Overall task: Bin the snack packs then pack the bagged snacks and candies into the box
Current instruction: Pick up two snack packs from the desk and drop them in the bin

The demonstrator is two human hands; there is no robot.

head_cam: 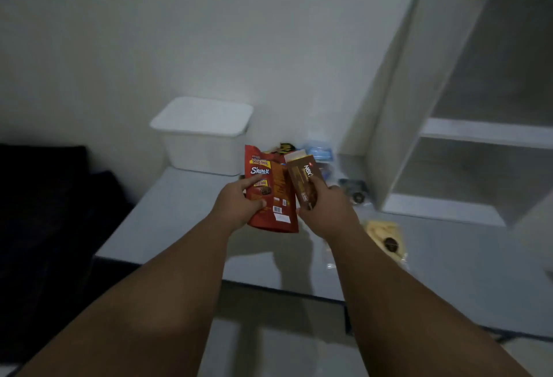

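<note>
**Both hands hold snack packs above the table**

At the centre of the frame, the left hand (236,206) grips a red "Share it" snack pouch (269,171). Its thumb lies across the front and its fingers curl round the lower left edge. The pouch stands nearly upright, lifted off the grey table (179,221).

Just to the right of it, the right hand (326,212) is closed round the lower end of a brown "Nex" pack (302,177), which tilts slightly left and touches or overlaps the pouch's right edge.

A white lidded box (206,134), its lid on, sits at the table's far edge against the wall, above and left of the hands.

Blurred blue packs (320,153) lie behind the held packs. A clear bag of dark round sweets (356,192) lies right of them, and a pale yellowish bagged snack (386,237) lies at lower right. A white shelf unit (449,128) fills the right side.
</note>
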